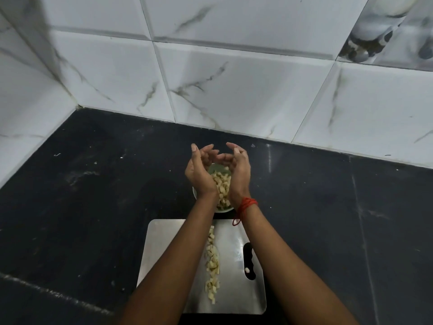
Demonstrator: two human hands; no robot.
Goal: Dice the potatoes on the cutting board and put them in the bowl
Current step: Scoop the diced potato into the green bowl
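Both hands, left hand (199, 171), right hand (239, 170), cupped open over bowl (223, 209), largely hiding it; potato dice (222, 186) apparently inside. Knife (248, 254) on cutting board (246, 299).

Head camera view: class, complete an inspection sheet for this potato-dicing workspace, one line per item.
Surface: black countertop, scuffed, with pale smears.
Job's things: metal cutting board carrying a strip of diced potato; bowl beyond it, holding more.
Clutter: dark elongated shape on the board's right side, knife handle or cut-out, cannot tell; white specks on the countertop.
Grippers: left hand and right hand cupped above the bowl, gripping nothing; red thread round the right wrist.
Cables: nothing seen.
Surroundings: white marbled wall tiles meeting in a corner.
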